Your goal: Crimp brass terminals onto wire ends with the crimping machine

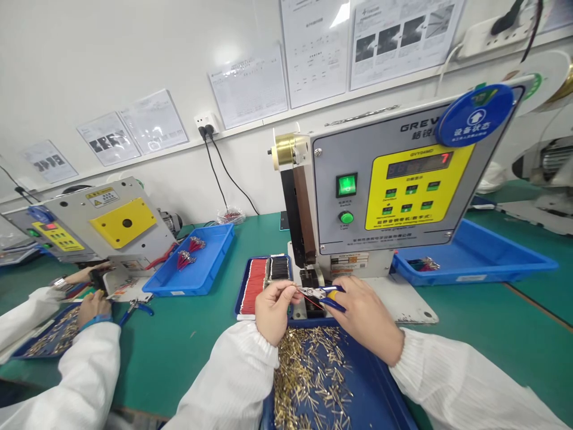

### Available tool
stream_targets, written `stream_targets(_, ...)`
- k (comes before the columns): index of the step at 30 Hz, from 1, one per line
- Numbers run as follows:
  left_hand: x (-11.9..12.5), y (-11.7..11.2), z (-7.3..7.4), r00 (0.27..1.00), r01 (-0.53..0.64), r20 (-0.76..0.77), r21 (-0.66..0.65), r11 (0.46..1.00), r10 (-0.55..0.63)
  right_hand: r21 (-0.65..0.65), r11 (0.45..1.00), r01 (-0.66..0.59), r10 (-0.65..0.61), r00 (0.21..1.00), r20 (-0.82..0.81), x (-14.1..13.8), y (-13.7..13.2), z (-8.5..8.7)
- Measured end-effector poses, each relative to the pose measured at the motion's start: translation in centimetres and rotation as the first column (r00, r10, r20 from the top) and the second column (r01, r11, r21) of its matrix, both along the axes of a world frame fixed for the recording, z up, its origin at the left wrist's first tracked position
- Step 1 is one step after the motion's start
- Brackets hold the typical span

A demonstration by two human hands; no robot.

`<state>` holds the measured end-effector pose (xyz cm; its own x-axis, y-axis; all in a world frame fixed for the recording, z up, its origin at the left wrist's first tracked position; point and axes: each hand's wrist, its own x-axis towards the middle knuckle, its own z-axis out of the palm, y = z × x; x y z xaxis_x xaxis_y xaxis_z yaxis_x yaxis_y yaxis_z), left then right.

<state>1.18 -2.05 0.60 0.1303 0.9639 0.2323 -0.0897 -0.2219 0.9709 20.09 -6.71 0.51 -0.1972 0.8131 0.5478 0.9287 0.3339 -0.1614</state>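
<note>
At the near edge of the green tabletop [192, 352], a blue tray [367, 382] of loose brass terminals [307, 382] lies directly below both hands. Left hand [273, 312], fingers [282, 291] pinched narrow on a thin red wire [312, 301], the wire's end hard to make out. Right hand [364, 316] wrapped around blue-handled pliers [323, 297], their nose close to the wire, above the tray. Probably a wire-end step with the pliers; steady fingers and careful alignment at the nose seem the next need. Just beyond, a tray of red and black wire bundles [264, 283], then a crimping machine [394, 185] with a lit green switch [346, 185] and yellow panel [418, 185]. Farther left, a co-worker's hand [93, 309] near smaller pliers [136, 310], and a blue tray of red wire bundles [188, 263]. Farthest, printed sheets [316, 51] on the white wall.
</note>
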Motion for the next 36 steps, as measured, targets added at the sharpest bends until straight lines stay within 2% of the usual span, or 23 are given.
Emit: stream_targets(36,-0.07,0.00,-0.14,1.000,0.001,-0.019,0.041,0.999,0.000,-0.029,0.999,0.038,-0.036,0.998,0.056,-0.13,-0.36,0.09)
